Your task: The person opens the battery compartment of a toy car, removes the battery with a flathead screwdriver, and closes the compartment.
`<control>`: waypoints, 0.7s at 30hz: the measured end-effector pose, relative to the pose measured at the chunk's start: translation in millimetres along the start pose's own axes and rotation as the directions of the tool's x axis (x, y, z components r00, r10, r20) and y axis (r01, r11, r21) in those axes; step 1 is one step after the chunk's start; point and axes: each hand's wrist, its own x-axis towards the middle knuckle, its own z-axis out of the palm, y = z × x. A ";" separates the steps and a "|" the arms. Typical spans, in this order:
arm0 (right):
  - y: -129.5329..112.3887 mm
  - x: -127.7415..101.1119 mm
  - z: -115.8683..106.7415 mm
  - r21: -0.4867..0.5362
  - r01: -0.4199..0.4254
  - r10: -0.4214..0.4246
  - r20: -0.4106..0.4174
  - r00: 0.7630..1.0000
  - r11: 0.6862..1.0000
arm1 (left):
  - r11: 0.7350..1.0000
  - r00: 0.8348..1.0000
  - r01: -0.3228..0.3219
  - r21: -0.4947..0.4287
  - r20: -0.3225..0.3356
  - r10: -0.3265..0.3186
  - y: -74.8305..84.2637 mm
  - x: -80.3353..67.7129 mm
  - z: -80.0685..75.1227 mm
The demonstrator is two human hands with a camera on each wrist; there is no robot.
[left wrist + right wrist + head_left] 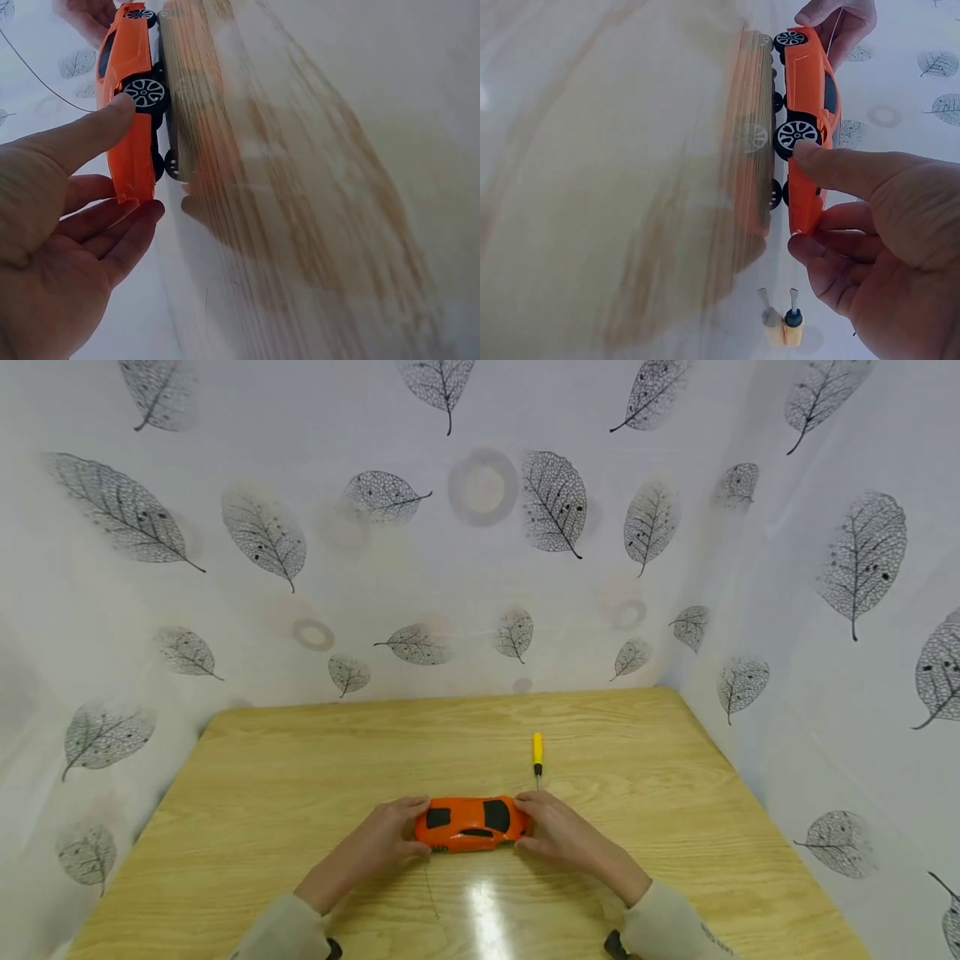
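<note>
**A:** so what's going on with the toy car (470,823)? where's it sitting?

**B:** it's sitting wheels-down on the wooden bench (300,777), roughly in the middle left to right, a bit toward the near edge. Both hands are gripping it, one at each end. The left hand (390,835) is wrapping around the left end, thumb pressing just by a wheel and the other fingers (112,229) curling under the tip. The right hand (551,831) is doing the mirror image on the other end, thumb lying by the wheel, fingers (832,251) cupping the nose. So neither hand is open, both are closing on the car.

**A:** any room to move it around?

**B:** plenty. Bare wood is stretching out to the left and right of the hands and toward the back. The bench's far edge and right edge are butting up against a white leaf-print curtain (825,610), and the same curtain is hanging along the left side, so it's boxed in on three sides.

**A:** anything in the way?

**B:** just a small screwdriver (537,755) with a yellow handle, lying right behind the right hand, tip pointing at the car's right end. It's near the fingers, can't tell if it's touching them. There's also a thin wire (37,75) trailing off the car.
</note>
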 end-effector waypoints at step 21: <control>14.2 11.7 -5.0 0.213 -0.030 0.017 0.062 0.998 0.977 | 0.991 0.999 0.044 -0.125 0.010 -0.043 1.6 4.9 -6.9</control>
